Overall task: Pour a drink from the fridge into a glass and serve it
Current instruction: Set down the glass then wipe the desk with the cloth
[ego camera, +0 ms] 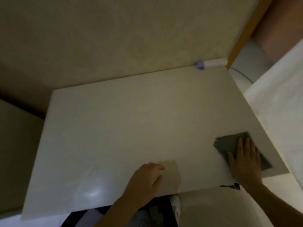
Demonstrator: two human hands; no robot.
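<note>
A white tabletop [123,128] fills the middle of the view. My right hand [244,163] lies flat, fingers spread, on a folded grey-green cloth [229,145] near the table's right front corner. My left hand [146,181] rests on the table's front edge with its fingers loosely curled and nothing in it. No fridge, drink or glass is in view.
A small white and blue object [209,63] lies against the wall at the table's far right corner. A white surface [278,102] stands to the right, a wooden frame [246,33] behind it. A dark small item [231,186] lies by the front edge.
</note>
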